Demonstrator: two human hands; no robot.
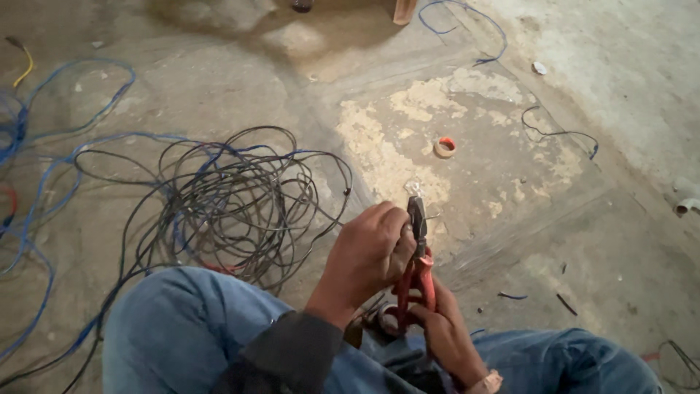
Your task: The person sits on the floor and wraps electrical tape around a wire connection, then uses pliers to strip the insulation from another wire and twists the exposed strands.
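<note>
Right hand (445, 332) grips red-handled pliers (418, 255) upright over the floor (219, 80); left hand (368, 255) pinches wire end (413, 188) at the nose. Best to squeeze lightly, keep wire steady. Tangled wire coil (233, 204) lies near.

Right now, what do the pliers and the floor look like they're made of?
Pliers: dark dull jaws that look like steel, with red handles whose smooth sheen suggests plastic or rubber sleeves. Floor: grey, matt and rough, with pale chipped patches, so probably bare concrete or cement.
</note>
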